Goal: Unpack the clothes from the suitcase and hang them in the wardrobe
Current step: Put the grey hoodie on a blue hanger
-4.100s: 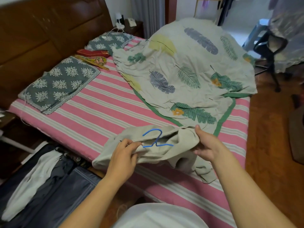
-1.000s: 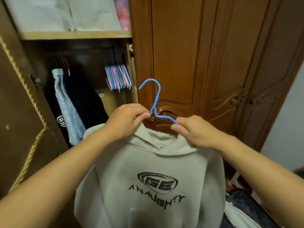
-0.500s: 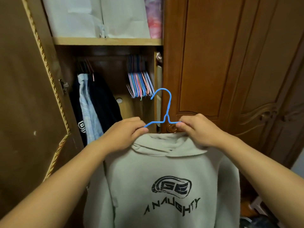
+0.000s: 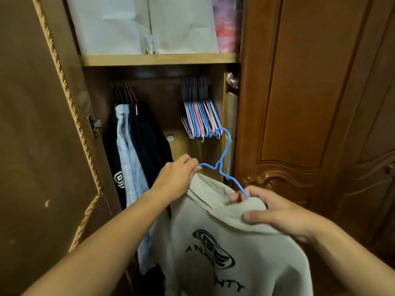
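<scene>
Holding the grey hoodie (image 4: 230, 248) on the blue hanger (image 4: 222, 165), both hands work in front of the open wardrobe (image 4: 162, 59). The right hand (image 4: 275, 212) grips the hoodie's near shoulder, nearest the camera; the left hand (image 4: 177, 178) pinches the hanger's far arm together with the cloth. The hanger is tilted, its hook pointing into the wardrobe. Beyond the hanger, dark and pale blue garments (image 4: 132, 150) hang at left; a bundle of empty hangers (image 4: 201, 118) hangs behind the hook. White bags (image 4: 136, 24) sit on the shelf above.
</scene>
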`<state>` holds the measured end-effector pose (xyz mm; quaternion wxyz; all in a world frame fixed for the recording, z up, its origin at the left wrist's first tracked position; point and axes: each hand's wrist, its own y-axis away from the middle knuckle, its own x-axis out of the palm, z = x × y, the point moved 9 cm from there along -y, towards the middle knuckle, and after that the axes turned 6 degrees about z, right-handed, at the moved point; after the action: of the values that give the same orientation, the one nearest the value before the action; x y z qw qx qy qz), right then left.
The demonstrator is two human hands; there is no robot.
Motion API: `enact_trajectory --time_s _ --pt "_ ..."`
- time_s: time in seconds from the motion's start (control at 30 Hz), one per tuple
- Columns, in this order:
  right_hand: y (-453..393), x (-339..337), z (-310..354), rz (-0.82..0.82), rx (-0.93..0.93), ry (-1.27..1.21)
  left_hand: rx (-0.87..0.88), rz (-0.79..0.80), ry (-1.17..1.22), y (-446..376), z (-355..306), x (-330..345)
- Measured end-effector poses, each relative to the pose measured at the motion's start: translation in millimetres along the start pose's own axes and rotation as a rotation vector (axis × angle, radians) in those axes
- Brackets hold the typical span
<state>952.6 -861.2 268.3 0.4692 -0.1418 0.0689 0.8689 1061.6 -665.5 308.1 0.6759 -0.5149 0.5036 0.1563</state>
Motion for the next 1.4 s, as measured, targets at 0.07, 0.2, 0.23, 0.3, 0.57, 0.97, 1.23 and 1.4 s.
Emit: enact_trajectory --time_s 0.07,0.2,0.23,0.3,0.57,0.97,1.23,1.4 --pt "-7 10 -7 0.041 0.001 -0.246 0.029 0.066 0.207 -14 -6 17" --pt "-39 -20 -18 -0.239 0.047 -0.090 -0.123 0.238 0.364 -37 28 54" --pt "-50 -28 -24 -0.301 0.083 -0.035 -0.213 0.236 0.266 -38 51 55" --pt "-76 -29 -38 -0.300 0.167 0.027 -0.422 0.194 0.063 -32 100 42" --pt "-190 -39 24 -0.357 0.058 0.100 -0.577 -0.041 -0.444 -29 182 -82" --pt "-389 -83 87 -0.529 -0.080 0.128 -0.611 0.117 -1.034 -56 198 -129" --pt "-500 -133 107 -0.549 0.004 0.249 -0.442 0.064 -0.871 -58 198 -124" --pt "-481 -115 74 -0.592 0.067 0.407 -0.419 -0.011 -0.846 -57 193 -126"
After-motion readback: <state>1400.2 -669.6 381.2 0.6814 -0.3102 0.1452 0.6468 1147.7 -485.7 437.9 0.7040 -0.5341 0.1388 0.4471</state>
